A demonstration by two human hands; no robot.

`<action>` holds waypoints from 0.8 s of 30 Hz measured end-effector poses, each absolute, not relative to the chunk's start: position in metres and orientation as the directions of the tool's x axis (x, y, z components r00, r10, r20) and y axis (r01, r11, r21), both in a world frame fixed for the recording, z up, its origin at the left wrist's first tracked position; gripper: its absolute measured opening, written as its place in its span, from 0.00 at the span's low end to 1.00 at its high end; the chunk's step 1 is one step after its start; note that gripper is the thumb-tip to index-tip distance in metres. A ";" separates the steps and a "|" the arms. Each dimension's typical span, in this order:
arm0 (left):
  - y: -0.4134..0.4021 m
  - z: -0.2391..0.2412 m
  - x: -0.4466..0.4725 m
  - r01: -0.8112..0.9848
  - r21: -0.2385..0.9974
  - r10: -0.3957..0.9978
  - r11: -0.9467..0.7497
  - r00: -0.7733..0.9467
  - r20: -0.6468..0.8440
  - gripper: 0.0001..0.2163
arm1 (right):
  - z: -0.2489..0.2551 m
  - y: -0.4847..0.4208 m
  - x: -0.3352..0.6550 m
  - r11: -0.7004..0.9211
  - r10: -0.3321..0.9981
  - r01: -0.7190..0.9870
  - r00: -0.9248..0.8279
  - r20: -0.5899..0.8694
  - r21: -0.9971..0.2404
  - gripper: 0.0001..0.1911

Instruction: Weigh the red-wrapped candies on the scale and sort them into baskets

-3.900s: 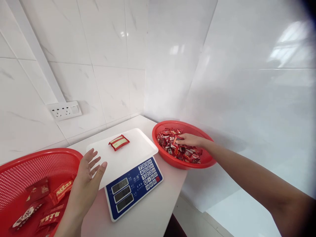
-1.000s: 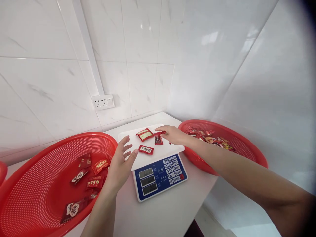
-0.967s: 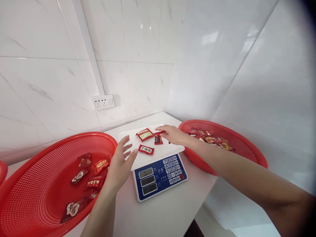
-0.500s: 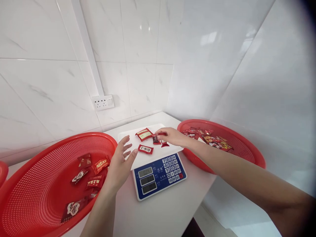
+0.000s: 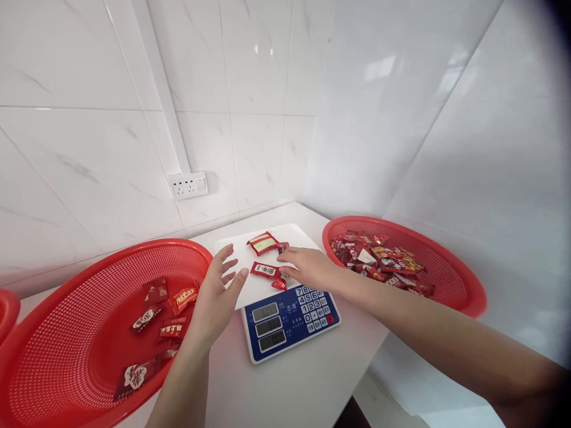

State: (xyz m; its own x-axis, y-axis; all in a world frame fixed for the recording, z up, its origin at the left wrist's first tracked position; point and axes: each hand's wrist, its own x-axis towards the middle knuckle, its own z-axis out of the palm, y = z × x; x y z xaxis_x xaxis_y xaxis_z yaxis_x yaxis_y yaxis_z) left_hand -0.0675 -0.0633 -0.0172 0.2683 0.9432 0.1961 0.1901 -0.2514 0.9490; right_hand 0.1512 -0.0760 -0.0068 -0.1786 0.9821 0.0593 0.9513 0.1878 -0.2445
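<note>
A blue-faced digital scale (image 5: 289,321) with a white weighing tray (image 5: 243,285) stands on the counter between two red baskets. On the tray lie a larger red-and-cream packet (image 5: 262,243) and several small red sweets (image 5: 264,270). My right hand (image 5: 307,268) rests palm down over the tray's near right edge, fingers loosely curled on the small sweets (image 5: 280,280) there. My left hand (image 5: 217,297) hovers open at the tray's left edge, fingers spread, holding nothing.
A red mesh basket (image 5: 66,356) at left holds several red packets. Another red basket (image 5: 446,279) at right holds a heap of wrapped sweets. A wall socket (image 5: 188,185) sits on the tiled wall behind. The counter ends at a front edge below the scale.
My right hand came from the right basket, dropped small sweets on the tray, then drew back toward the tray's near edge. The left hand has stayed still and open.
</note>
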 end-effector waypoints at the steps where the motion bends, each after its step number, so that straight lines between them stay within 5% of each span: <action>1: -0.063 -0.017 -0.067 0.190 0.948 0.943 -0.256 0.267 0.201 0.23 | -0.007 -0.078 0.150 0.207 0.978 0.944 -0.202 0.043 -0.259 0.15; 14: -0.066 -0.014 -0.068 0.182 0.945 0.939 -0.271 0.265 0.218 0.23 | -0.007 -0.077 0.159 0.237 0.966 0.900 -0.259 -0.013 -0.365 0.13; 20: -0.066 -0.014 -0.068 0.186 0.946 0.937 -0.266 0.279 0.208 0.23 | 0.001 -0.055 0.162 0.364 0.931 0.799 -0.325 0.166 -0.478 0.29; 24: -0.066 -0.015 -0.068 0.189 0.940 0.932 -0.282 0.286 0.222 0.23 | -0.018 -0.036 0.157 0.305 0.952 0.857 -0.286 0.109 -0.415 0.29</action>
State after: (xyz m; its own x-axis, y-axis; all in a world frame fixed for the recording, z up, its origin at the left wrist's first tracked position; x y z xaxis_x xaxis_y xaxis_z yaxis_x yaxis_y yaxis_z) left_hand -0.0685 -0.0661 -0.0153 0.2864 0.9320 0.2220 0.1893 -0.2822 0.9405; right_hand 0.1568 -0.0357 -0.0177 -0.2861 0.9519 0.1094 0.8572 0.3053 -0.4147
